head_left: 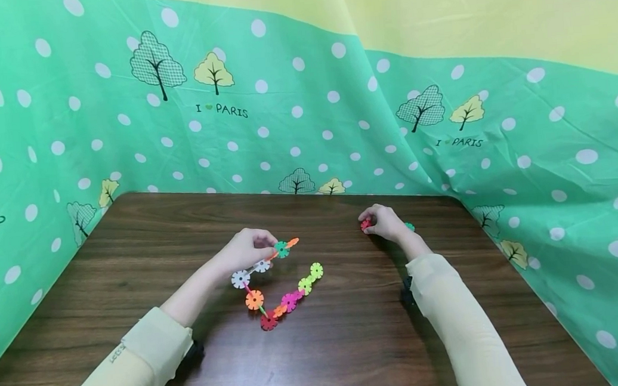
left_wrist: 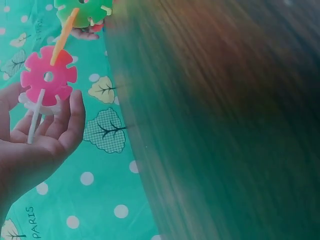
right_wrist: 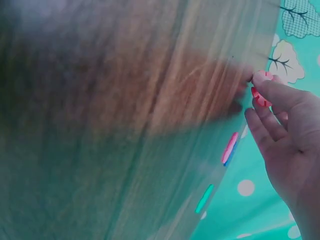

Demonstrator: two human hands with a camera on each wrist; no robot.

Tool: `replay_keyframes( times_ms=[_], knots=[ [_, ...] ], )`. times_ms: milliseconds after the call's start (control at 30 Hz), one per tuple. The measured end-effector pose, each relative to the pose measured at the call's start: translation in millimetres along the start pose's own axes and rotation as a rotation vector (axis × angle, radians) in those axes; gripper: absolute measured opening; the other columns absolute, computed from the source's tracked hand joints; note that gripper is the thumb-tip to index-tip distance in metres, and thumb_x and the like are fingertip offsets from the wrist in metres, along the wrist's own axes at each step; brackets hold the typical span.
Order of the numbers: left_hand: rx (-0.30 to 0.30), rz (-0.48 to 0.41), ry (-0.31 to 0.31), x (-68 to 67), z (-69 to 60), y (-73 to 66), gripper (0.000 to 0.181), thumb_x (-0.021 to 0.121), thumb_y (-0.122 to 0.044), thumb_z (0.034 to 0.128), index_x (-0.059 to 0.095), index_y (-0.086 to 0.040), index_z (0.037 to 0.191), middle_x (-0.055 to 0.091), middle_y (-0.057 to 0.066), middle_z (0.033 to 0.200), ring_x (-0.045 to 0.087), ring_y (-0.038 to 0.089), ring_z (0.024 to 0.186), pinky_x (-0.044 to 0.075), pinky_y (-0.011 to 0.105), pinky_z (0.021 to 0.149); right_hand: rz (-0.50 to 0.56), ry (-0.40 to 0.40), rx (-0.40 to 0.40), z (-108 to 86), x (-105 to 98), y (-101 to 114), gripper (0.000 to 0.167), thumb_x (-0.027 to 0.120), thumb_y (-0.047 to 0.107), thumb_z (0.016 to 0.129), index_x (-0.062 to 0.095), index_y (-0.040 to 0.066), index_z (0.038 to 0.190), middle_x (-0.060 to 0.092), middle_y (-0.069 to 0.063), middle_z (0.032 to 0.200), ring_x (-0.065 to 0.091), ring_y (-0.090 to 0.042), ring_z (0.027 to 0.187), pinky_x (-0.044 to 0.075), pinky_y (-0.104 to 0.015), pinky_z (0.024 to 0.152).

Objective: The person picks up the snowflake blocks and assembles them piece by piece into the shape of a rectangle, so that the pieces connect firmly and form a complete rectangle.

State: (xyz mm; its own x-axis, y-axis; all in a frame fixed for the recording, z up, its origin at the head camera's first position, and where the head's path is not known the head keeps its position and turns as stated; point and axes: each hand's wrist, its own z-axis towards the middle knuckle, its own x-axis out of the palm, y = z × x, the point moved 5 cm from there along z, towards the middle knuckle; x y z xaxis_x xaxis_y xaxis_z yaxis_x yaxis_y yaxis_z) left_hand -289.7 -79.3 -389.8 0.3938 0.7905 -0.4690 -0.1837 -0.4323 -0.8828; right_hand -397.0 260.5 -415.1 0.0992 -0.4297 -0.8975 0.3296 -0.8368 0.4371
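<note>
My left hand (head_left: 245, 249) pinches one end of a curved chain of slotted plastic snowflake discs above the left-middle of the table. Near its fingers are a green disc (head_left: 282, 249) and an orange one (head_left: 293, 242); the chain runs down through white, orange and red (head_left: 268, 321), then up to pink (head_left: 289, 302) and yellow-green (head_left: 317, 270). The left wrist view shows a pink disc (left_wrist: 48, 75) by that hand. Toward the far right, my right hand (head_left: 385, 222) pinches a red disc (head_left: 365, 225) between thumb and fingers, also seen in the right wrist view.
A teal disc (head_left: 410, 226) lies partly hidden behind the right wrist. The right wrist view has a green disc (right_wrist: 204, 198) and a pink disc with blue at its edge (right_wrist: 229, 148) on the tabletop. A green dotted cloth (head_left: 294, 128) hangs around the brown wooden table (head_left: 353, 357).
</note>
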Motion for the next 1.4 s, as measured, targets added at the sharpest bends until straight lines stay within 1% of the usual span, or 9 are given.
replay_keyframes(
  times_ms=[67,233,300,467,667,900,1133,1267,1400],
  knots=[
    [0.009,-0.005,-0.003,0.6,-0.4,-1.0,0.014,0.066,-0.015,0.0861,0.068,-0.007,0.097,0.070,0.014,0.092,0.064,0.016,0.075,0.050,0.026,0.064,0.017,0.000,-0.009,-1.4,-0.7,2.9,0.022,0.074,0.000,0.077,0.068,0.002,0.098,0.062,-0.012,0.091,0.056,-0.025,0.083,0.048,-0.037,0.076],
    [0.055,0.051,-0.027,0.4,-1.9,-7.7,0.014,0.068,-0.021,0.0862,0.070,-0.012,0.097,0.070,0.002,0.091,0.063,0.014,0.084,0.050,0.028,0.073,0.068,-0.015,-0.019,-3.8,-2.0,9.0,0.016,0.073,0.001,0.079,0.066,0.003,0.093,0.065,-0.008,0.082,0.059,-0.017,0.073,0.050,-0.027,0.066],
    [0.076,0.086,-0.043,-1.0,-3.6,-12.4,0.014,0.068,-0.023,0.0862,0.070,-0.013,0.097,0.070,-0.002,0.092,0.060,0.012,0.085,0.049,0.028,0.074,0.096,-0.022,-0.013,-3.8,-2.7,11.8,0.015,0.073,0.002,0.080,0.066,0.003,0.093,0.066,-0.008,0.081,0.059,-0.015,0.070,0.050,-0.026,0.063],
    [0.093,0.104,-0.059,-3.9,-7.7,-22.6,0.014,0.069,-0.023,0.0853,0.071,-0.013,0.096,0.070,-0.002,0.090,0.060,0.013,0.082,0.049,0.029,0.071,0.153,-0.024,0.017,-3.7,-6.4,20.8,0.013,0.072,0.006,0.082,0.067,0.003,0.094,0.067,-0.010,0.084,0.063,-0.020,0.071,0.053,-0.027,0.061],
    [0.109,0.128,-0.080,-5.8,-8.6,-26.8,0.014,0.071,-0.023,0.0836,0.071,-0.015,0.095,0.069,-0.004,0.086,0.060,0.012,0.081,0.050,0.028,0.072,0.208,-0.040,0.015,-6.2,-13.3,35.6,0.011,0.074,0.012,0.081,0.070,0.007,0.090,0.069,-0.007,0.082,0.065,-0.025,0.073,0.053,-0.030,0.061],
    [0.122,0.132,-0.093,-5.6,-10.4,-30.4,0.012,0.072,-0.022,0.0827,0.071,-0.016,0.092,0.067,-0.004,0.081,0.060,0.013,0.076,0.050,0.029,0.068,0.288,-0.059,-0.061,-11.3,-20.2,55.5,0.011,0.074,0.013,0.081,0.069,0.009,0.091,0.069,-0.007,0.082,0.067,-0.030,0.074,0.055,-0.046,0.066],
    [0.148,0.139,-0.101,-4.9,-11.6,-35.4,0.010,0.072,-0.021,0.0826,0.071,-0.016,0.092,0.067,-0.005,0.078,0.060,0.012,0.071,0.050,0.029,0.066,0.284,-0.106,-0.123,-20.9,-30.9,75.2,0.016,0.075,0.018,0.080,0.068,0.012,0.093,0.068,-0.005,0.080,0.065,-0.035,0.075,0.055,-0.034,0.061],
    [0.145,0.137,-0.100,-5.5,-13.9,-39.8,0.011,0.072,-0.020,0.0825,0.071,-0.016,0.093,0.068,-0.005,0.078,0.061,0.012,0.070,0.051,0.030,0.065,0.338,-0.111,-0.150,-31.6,-38.6,93.9,0.020,0.075,0.018,0.079,0.068,0.009,0.096,0.070,-0.007,0.084,0.067,-0.025,0.073,0.056,-0.031,0.062],
    [0.157,0.145,-0.100,-4.5,-15.3,-43.0,0.011,0.072,-0.020,0.0830,0.071,-0.016,0.093,0.068,-0.006,0.075,0.062,0.011,0.066,0.050,0.029,0.061,0.411,-0.122,-0.192,-38.0,-38.9,104.4,0.023,0.076,0.015,0.078,0.067,0.008,0.097,0.071,-0.009,0.087,0.067,-0.020,0.071,0.057,-0.036,0.064]
  ],
)
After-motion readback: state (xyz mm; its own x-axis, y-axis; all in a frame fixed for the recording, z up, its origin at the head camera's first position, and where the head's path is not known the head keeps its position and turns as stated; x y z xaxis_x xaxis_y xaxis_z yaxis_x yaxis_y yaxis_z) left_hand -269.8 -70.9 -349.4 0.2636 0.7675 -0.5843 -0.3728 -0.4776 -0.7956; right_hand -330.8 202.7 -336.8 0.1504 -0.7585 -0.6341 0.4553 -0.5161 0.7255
